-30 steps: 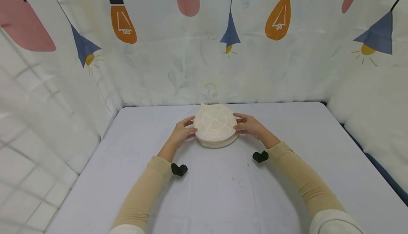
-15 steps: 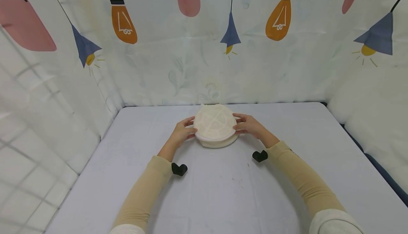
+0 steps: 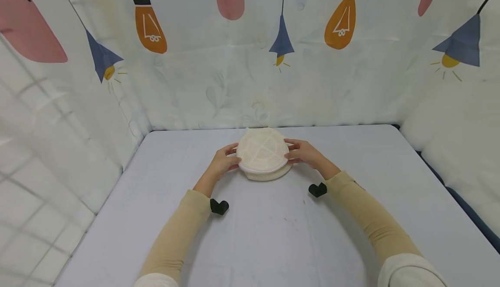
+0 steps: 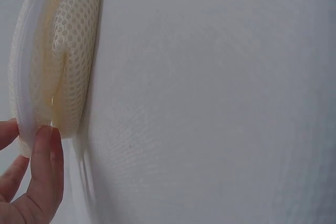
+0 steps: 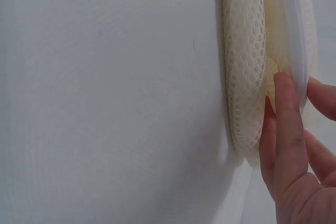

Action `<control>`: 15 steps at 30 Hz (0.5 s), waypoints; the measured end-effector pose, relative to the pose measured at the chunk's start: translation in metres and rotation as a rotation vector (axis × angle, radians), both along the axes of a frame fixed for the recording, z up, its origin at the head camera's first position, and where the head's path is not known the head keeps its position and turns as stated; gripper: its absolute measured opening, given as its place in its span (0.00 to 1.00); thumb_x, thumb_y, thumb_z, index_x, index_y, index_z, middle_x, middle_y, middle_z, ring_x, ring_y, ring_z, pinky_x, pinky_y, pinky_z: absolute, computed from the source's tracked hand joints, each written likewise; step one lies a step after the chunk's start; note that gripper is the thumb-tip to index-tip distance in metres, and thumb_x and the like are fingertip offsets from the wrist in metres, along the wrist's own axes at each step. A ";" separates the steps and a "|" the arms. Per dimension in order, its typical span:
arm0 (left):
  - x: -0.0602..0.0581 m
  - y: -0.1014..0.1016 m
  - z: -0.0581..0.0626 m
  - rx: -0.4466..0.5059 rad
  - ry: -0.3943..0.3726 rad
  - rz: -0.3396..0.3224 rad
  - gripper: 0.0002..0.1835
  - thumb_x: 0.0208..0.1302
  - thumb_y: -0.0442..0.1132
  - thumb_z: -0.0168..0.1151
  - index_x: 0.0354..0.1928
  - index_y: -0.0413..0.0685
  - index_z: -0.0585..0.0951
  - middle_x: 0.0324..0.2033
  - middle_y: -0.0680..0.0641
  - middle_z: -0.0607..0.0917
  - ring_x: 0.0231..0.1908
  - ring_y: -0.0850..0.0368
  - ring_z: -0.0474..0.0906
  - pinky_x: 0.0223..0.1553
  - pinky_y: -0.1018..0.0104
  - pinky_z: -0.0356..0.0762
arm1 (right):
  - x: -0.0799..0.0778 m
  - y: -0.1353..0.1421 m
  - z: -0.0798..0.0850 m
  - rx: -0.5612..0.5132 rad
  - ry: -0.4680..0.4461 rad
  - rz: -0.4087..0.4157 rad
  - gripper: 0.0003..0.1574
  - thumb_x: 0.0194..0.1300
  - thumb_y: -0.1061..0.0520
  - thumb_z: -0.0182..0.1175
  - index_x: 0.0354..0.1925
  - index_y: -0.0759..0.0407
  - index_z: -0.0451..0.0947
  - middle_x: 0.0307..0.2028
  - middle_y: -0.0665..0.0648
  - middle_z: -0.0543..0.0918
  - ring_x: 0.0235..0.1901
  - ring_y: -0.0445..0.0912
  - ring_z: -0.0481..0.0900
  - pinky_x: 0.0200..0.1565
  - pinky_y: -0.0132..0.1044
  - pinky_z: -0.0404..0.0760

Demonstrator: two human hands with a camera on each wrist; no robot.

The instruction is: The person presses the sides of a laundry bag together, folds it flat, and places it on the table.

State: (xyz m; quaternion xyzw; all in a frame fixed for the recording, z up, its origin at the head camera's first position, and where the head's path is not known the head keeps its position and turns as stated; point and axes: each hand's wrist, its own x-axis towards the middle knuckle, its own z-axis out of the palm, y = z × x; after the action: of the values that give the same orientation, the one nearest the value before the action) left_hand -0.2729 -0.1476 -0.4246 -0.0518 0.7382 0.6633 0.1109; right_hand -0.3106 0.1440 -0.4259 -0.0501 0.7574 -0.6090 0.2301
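A round, cream mesh laundry bag (image 3: 262, 150) lies collapsed near the table's far edge. Its upper disc, edged with a smooth white band (image 4: 25, 77), sits raised above a puffy honeycomb-mesh lower part (image 5: 244, 66), with a gap between the two. My left hand (image 3: 225, 160) pinches the upper disc's edge at the left, fingertips on both sides of the white band. On the opposite side my right hand (image 3: 306, 153) pinches the same edge between thumb and fingers. The lower mesh part rests on the cloth; the bag's inside is mostly hidden.
A white cloth covers the table (image 3: 265, 235). Behind it hangs a pale curtain (image 3: 242, 78) printed with lamps and bulbs, reaching down to the far edge. Similar fabric closes off the left and right sides. A dark heart-shaped piece (image 3: 219, 206) sits at each wrist.
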 end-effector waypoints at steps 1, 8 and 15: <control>-0.001 -0.001 -0.001 -0.002 0.001 -0.002 0.34 0.57 0.24 0.59 0.67 0.49 0.65 0.60 0.41 0.67 0.51 0.46 0.72 0.48 0.58 0.77 | 0.000 -0.001 0.000 0.009 0.002 0.003 0.45 0.59 0.68 0.60 0.70 0.56 0.54 0.61 0.65 0.64 0.42 0.50 0.77 0.45 0.40 0.79; -0.002 -0.003 -0.002 -0.017 0.012 -0.016 0.34 0.57 0.24 0.59 0.67 0.48 0.65 0.60 0.41 0.67 0.51 0.46 0.72 0.47 0.59 0.77 | 0.000 -0.003 0.005 0.063 0.016 0.012 0.44 0.59 0.67 0.61 0.70 0.56 0.54 0.60 0.66 0.64 0.40 0.50 0.78 0.44 0.40 0.80; -0.003 -0.004 -0.001 -0.035 0.026 -0.009 0.34 0.57 0.25 0.60 0.66 0.48 0.66 0.59 0.42 0.67 0.51 0.46 0.72 0.45 0.61 0.78 | -0.001 -0.002 0.009 0.061 0.034 0.031 0.44 0.58 0.68 0.61 0.70 0.58 0.55 0.62 0.66 0.63 0.42 0.51 0.79 0.44 0.40 0.80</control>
State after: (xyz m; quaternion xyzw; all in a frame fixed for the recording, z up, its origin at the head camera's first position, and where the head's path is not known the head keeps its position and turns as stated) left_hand -0.2758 -0.1515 -0.4259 -0.0419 0.7514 0.6504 0.1031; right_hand -0.3118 0.1422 -0.4173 -0.0655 0.7785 -0.5810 0.2280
